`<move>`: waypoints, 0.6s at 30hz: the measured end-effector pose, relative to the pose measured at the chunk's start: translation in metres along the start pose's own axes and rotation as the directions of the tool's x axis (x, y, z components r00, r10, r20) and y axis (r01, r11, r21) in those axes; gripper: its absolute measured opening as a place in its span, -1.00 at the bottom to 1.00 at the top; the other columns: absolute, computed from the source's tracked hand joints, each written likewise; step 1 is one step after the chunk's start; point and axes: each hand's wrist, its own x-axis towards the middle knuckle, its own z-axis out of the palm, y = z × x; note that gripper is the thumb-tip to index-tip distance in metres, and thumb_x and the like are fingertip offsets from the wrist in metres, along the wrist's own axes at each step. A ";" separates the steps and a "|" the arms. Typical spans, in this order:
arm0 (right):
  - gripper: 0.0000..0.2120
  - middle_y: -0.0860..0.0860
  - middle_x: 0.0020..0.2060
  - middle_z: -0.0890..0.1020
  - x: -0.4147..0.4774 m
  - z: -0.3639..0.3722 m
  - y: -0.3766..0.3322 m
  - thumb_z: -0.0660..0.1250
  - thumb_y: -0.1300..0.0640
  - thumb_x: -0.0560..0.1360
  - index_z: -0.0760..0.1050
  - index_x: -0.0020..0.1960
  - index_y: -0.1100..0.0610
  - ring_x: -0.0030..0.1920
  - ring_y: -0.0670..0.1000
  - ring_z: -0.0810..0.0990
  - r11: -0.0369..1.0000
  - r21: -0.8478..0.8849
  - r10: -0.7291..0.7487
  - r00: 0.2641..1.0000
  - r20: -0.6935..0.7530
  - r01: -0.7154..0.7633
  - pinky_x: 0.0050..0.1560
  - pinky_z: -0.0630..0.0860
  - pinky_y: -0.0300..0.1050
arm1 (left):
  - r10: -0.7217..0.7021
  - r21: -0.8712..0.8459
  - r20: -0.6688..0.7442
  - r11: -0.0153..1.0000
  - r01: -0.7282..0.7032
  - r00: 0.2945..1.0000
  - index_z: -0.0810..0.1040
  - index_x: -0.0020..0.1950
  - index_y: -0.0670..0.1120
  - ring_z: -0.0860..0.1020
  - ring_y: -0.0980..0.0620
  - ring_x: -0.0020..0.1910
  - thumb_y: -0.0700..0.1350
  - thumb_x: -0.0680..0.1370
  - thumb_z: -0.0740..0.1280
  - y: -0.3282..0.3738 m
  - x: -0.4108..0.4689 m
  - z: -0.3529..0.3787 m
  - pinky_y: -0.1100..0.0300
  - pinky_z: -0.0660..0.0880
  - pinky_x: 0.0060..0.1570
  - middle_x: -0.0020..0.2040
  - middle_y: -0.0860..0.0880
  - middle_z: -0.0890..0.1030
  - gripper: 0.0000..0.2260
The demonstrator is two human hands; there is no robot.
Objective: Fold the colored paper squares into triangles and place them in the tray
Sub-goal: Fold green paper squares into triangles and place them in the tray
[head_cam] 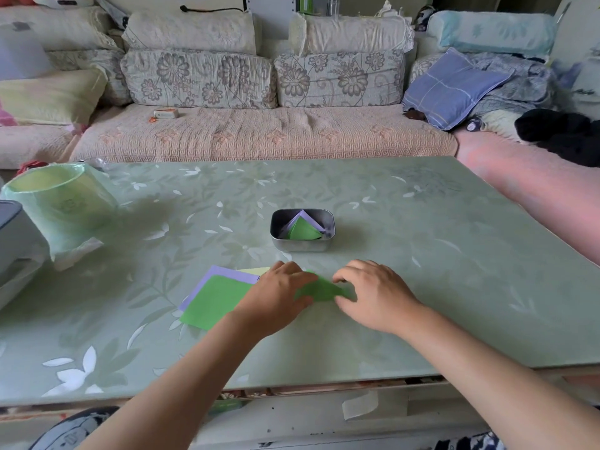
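At lower centre I'm creasing a green sheet [319, 289], my left hand [276, 293] and right hand [373, 293] both pinching it with curled fingers. Folded triangles [303, 230] are already sitting in the tray [303, 245] mid-frame, while flat squares [214, 300] are waiting left of my hands.

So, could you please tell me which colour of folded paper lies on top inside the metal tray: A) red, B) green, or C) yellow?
B: in the metal tray a green triangle lies on top, with purple triangles showing beneath it.
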 end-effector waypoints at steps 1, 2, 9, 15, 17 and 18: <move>-0.69 -0.11 0.08 0.57 0.003 -0.001 -0.001 0.34 -0.12 0.48 0.54 0.21 -0.09 0.15 0.01 0.52 1.000 0.016 -0.008 1.000 0.013 0.008 0.14 0.42 -0.08 | 0.018 0.005 -0.007 1.000 -0.018 1.000 0.56 0.34 0.05 0.46 -0.06 0.07 0.00 0.54 0.41 -0.002 0.002 -0.001 0.07 0.45 0.10 0.10 -0.02 0.57 -0.64; -0.68 -0.12 0.08 0.56 0.007 -0.002 -0.003 0.35 -0.12 0.48 0.54 0.22 -0.10 0.15 0.00 0.52 0.999 0.029 -0.015 1.000 0.027 0.015 0.14 0.42 -0.09 | 0.036 0.014 -0.009 0.999 -0.036 0.999 0.57 0.32 0.03 0.47 -0.07 0.04 0.01 0.55 0.41 -0.004 0.004 -0.002 0.07 0.46 0.06 0.07 -0.02 0.59 -0.66; -0.82 -0.12 -0.02 0.61 0.027 0.000 -0.007 0.38 -0.05 0.53 0.61 0.10 -0.06 -0.02 -0.02 0.55 0.994 0.082 -0.068 0.998 -0.016 0.069 -0.03 0.38 -0.11 | 0.134 0.068 -0.139 0.990 -0.125 0.981 0.63 -0.04 -0.03 0.53 -0.09 -0.23 0.08 0.59 0.10 -0.009 0.012 -0.003 0.03 0.51 -0.27 -0.25 0.01 0.61 -0.65; -0.96 -0.21 -0.17 0.62 0.032 -0.002 -0.002 0.41 0.04 0.51 0.64 -0.09 -0.05 -0.20 -0.14 0.50 0.967 0.252 -0.024 0.997 -0.067 0.041 -0.11 0.37 -0.16 | 0.103 0.060 -0.232 0.994 -0.092 0.967 0.63 -0.06 0.06 0.57 0.04 -0.21 0.11 0.53 0.32 -0.007 0.009 -0.016 0.15 0.50 -0.30 -0.24 0.11 0.64 -0.84; -0.97 -0.21 -0.18 0.65 0.033 -0.005 0.001 0.43 0.05 0.49 0.64 -0.13 -0.05 -0.15 -0.14 0.57 0.952 0.305 -0.005 0.997 -0.078 0.029 -0.08 0.48 -0.13 | 0.077 0.018 -0.251 0.997 -0.075 0.965 0.64 -0.09 0.09 0.57 0.07 -0.21 0.08 0.51 0.37 -0.005 0.010 -0.021 0.12 0.52 -0.29 -0.25 0.13 0.64 -0.90; -0.97 -0.21 -0.19 0.66 0.033 -0.007 0.001 0.44 0.06 0.48 0.64 -0.13 -0.04 -0.14 -0.15 0.58 0.944 0.328 -0.002 0.996 -0.087 0.031 -0.06 0.51 -0.13 | 0.054 -0.007 -0.253 0.998 -0.057 0.966 0.64 -0.10 0.10 0.57 0.08 -0.21 0.06 0.51 0.36 -0.004 0.010 -0.023 0.09 0.52 -0.28 -0.25 0.12 0.63 -0.91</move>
